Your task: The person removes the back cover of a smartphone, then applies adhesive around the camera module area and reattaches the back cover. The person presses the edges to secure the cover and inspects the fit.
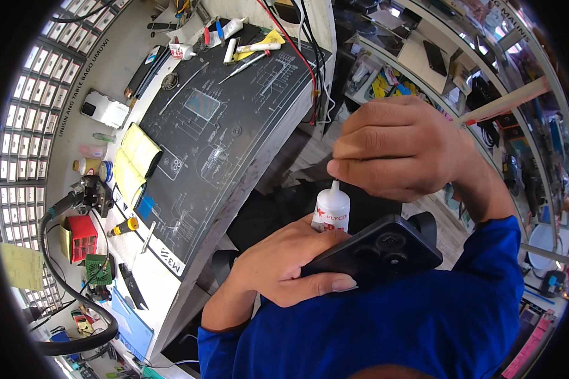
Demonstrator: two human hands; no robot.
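My left hand (284, 262) is closed around two things in front of my chest. One is a black smartphone (367, 262), tilted, with its camera lenses facing up. The other is a white squeeze tube (332, 208) with red print, its narrow nozzle pointing up. Right above that nozzle, my right hand (398, 148) is closed, fingers curled and thumb pressed to them at the tip. Whatever those fingers pinch is hidden.
To the left, a white bench carries a dark printed work mat (215, 132), a folded yellow cloth (136, 161), a screwdriver (243, 66) and small tubes. A black cable arm (60, 290) curves over its near end. Glass shelves (487, 95) stand at the right.
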